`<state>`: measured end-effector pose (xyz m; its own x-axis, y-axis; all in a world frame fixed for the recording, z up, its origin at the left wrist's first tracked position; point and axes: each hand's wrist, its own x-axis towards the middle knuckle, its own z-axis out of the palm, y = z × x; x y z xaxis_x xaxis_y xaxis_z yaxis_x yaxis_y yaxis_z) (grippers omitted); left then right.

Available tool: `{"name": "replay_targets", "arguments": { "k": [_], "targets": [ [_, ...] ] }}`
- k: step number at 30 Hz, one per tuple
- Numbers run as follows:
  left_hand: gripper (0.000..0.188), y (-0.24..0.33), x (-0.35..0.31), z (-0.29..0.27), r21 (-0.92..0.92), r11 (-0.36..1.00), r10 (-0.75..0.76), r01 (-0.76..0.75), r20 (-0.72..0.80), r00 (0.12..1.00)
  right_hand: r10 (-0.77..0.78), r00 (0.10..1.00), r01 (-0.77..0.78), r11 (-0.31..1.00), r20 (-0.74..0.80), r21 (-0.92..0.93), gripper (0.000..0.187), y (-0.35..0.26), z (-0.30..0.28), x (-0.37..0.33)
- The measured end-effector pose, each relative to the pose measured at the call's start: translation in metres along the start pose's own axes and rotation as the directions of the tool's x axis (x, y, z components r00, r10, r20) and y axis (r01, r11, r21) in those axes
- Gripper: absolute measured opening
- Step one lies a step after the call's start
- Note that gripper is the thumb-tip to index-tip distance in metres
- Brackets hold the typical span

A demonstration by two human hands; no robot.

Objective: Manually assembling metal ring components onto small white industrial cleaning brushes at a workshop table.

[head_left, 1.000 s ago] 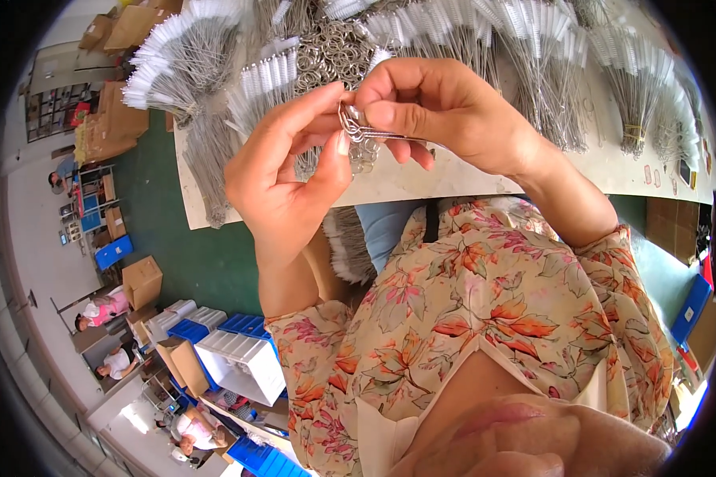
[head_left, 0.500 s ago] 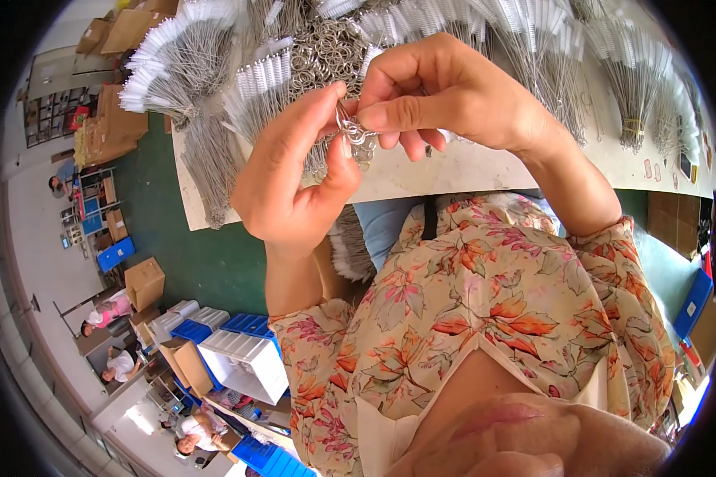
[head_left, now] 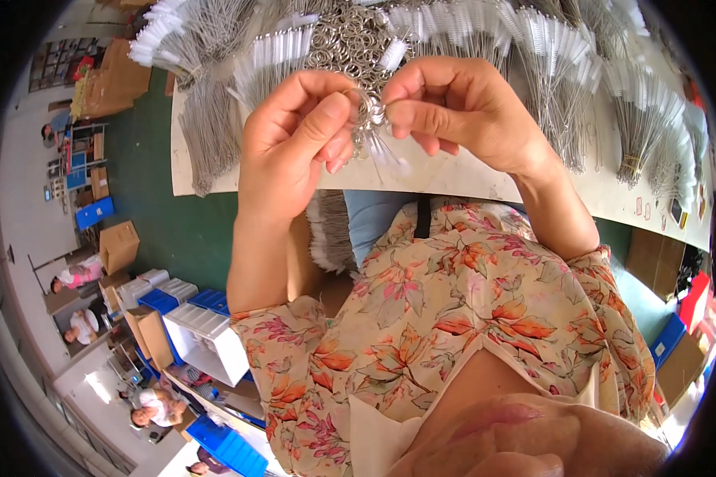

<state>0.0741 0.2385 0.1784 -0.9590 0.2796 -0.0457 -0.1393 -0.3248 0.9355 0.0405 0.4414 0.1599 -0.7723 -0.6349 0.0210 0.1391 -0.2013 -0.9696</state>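
In front of me, over the near edge of the table, my left hand (head_left: 298, 135) pinches a shiny metal ring (head_left: 362, 105) between thumb and fingers. My right hand (head_left: 465, 111) is closed in a pinch at the other side of the same ring. Several wire loops gather on the ring between the two thumbs. Thin wire brushes (head_left: 383, 155) hang from it, blurred by motion. Just beyond the hands lies a heap of loose metal rings (head_left: 340, 49), partly hidden by my fingers.
Bundles of white-bristled wire brushes (head_left: 274, 60) cover the far part of the white table (head_left: 485, 181), with more bundles (head_left: 561, 83) on the right. Green floor (head_left: 155, 151) shows at the left. White and blue bins (head_left: 207, 350) and cardboard boxes stand lower left, where other people sit.
Both hands have moved slightly; my left fingers, spread before, now curl closer around the ring. The hanging brushes swing into sight below it. The whole view has shifted a little.
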Motion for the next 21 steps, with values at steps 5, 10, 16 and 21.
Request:
{"name": "replay_targets", "arguments": {
  "k": [5,10,16,21],
  "targets": [
    [0.012,0.009,-0.018,0.007,0.866,0.448,0.307,-0.219,0.081,0.948,-0.03,0.998,0.029,1.0,0.057,0.012,0.013,0.008,0.006,0.004],
    [0.017,0.009,-0.037,-0.003,0.271,0.961,-0.02,0.058,-0.144,0.989,-0.008,0.995,0.007,1.0,0.099,0.013,0.012,0.014,0.025,0.002],
    [0.012,0.004,-0.059,-0.01,0.9,0.316,0.492,-0.299,0.114,0.863,0.045,0.98,-0.049,0.999,0.192,0.018,0.01,0.018,0.042,0.003],
    [0.015,-0.022,-0.077,-0.015,0.368,0.888,0.403,-0.275,-0.336,0.851,-0.223,0.965,0.226,0.974,0.141,-0.007,0.008,0.044,0.074,0.009]
  ]
}}
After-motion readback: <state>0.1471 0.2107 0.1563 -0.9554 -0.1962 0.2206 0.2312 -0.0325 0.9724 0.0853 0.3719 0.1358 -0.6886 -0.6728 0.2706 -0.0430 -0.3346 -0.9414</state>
